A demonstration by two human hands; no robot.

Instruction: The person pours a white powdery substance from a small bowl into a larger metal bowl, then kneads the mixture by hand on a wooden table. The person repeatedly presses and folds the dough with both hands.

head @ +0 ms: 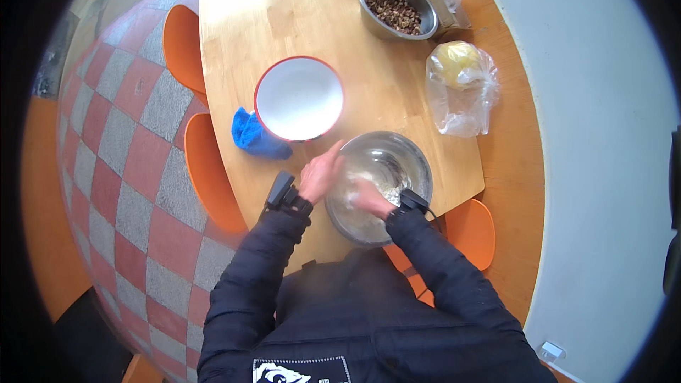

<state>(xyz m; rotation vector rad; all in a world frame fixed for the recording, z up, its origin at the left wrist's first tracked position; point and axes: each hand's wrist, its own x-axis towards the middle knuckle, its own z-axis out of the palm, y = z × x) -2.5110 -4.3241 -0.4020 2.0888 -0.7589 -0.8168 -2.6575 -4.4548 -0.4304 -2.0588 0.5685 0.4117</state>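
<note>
A wide stainless-steel mixing bowl (420, 162) stands at the table's near edge, before my body. White, crumbly flour-like stuff (392, 194) lies in its bottom and clings to its wall. My right hand (371, 199) reaches down into the bowl; blur hides its fingers and whether they grip anything. Along the bowl's left rim lies my left hand (321, 173), also partly blurred, with its fingers pointing away from me. Whether it grips the rim or only rests by it is unclear. Beyond it is a white basin with a red rim (300, 98), its inside bare.
A blue cloth (258, 135) touches the basin's left side. At the far right stand a steel bowl of chopped nut-like pieces (395, 13) and a cardboard box (455, 18). A clear plastic bag with something yellow (460, 66) lies nearer. Orange chairs (210, 170) flank the wooden table (367, 93).
</note>
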